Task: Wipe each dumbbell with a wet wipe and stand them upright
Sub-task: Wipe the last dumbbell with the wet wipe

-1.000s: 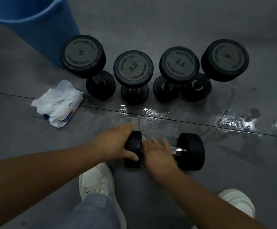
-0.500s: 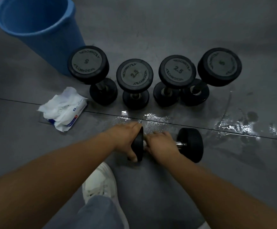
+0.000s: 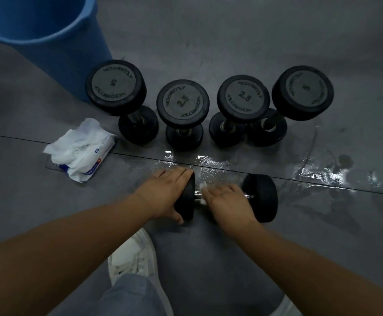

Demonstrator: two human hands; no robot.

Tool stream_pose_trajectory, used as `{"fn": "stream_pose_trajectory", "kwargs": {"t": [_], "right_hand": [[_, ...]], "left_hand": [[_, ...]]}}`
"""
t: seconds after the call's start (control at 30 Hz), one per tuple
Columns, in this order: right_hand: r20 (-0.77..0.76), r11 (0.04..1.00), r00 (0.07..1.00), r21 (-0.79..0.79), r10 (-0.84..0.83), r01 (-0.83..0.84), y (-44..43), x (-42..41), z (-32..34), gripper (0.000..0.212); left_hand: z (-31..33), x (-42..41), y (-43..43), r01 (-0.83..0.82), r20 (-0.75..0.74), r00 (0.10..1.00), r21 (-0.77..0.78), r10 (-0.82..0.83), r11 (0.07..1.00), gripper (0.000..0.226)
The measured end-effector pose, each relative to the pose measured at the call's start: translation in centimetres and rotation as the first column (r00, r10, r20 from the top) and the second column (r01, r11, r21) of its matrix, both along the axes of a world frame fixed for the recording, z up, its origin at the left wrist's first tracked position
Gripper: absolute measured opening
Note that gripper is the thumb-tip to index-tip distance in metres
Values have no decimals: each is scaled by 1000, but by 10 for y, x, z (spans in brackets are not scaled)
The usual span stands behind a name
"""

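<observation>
A: Whereabouts for the lying dumbbell [image 3: 260, 198]?

B: Flat on the grey floor [image 3: 323, 247], just ahead of the white shoe [image 3: 131, 254].

A: Pointing which way?

B: Sideways. Long axis left to right, roughly in line with the floor seam just beyond. One head out to each side, bar level.

A: Looks like?

B: Small. Two round black heads, matt, joined by a short bright metal bar. Only slivers of bar showing on either side of the right hand [image 3: 227, 201].

A: Held how?

B: Left hand [image 3: 165, 195] clamped over the left head, fingers draped across the top, thumb hooked round the near edge. Right hand on the bar, palm down, pressing a wet wipe [image 3: 203, 186] against it, white scraps poking out near the left head. Fingers seemingly stretched out fairly straight, though smeared by motion blur.

A: And behind?

B: Standing on end in a row: left 5 dumbbell [image 3: 115, 86], left 2.5 dumbbell [image 3: 182, 101], right 2.5 dumbbell [image 3: 243, 96], right 5 dumbbell [image 3: 302, 92], the last two with bases just beside each other. Wet sheen [image 3: 220, 163] on the floor between row and hands. Wipe pack [image 3: 81, 149] off to the left with tissue spilling out, blue bucket [image 3: 49, 42] at the far left corner.
</observation>
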State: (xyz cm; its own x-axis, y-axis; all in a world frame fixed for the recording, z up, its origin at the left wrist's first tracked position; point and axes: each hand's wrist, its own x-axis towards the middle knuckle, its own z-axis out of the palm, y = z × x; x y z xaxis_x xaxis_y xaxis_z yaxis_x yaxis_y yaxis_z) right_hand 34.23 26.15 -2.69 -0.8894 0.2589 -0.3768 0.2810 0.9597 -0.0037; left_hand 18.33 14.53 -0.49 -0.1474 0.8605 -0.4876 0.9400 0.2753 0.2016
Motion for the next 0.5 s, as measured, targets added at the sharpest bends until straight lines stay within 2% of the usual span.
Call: {"fn": "stream_pose_trajectory", "kwargs": {"t": [0.17, 0.23, 0.33, 0.4, 0.5], "right_hand": [[253, 972, 966, 236, -57, -5, 18, -9, 23, 20], [288, 985, 957, 172, -19, -32, 6, -23, 20, 25], [163, 999, 987, 34, 2, -7, 2, -25, 10, 26], [131, 998, 989, 11, 63, -65, 17, -12, 15, 22], [218, 984, 962, 44, 161, -175, 43, 5, 24, 23]], "left_hand": [[-3, -1, 1, -18, 21, 1000, -9, 19, 1000, 131], [-3, -1, 1, -21, 21, 1000, -19, 21, 1000, 131], [-3, -1, 1, -28, 25, 999, -20, 29, 999, 131], [-3, -1, -1, -27, 31, 999, -17, 27, 999, 130], [-3, -1, 1, -32, 40, 999, -25, 33, 999, 131]]}}
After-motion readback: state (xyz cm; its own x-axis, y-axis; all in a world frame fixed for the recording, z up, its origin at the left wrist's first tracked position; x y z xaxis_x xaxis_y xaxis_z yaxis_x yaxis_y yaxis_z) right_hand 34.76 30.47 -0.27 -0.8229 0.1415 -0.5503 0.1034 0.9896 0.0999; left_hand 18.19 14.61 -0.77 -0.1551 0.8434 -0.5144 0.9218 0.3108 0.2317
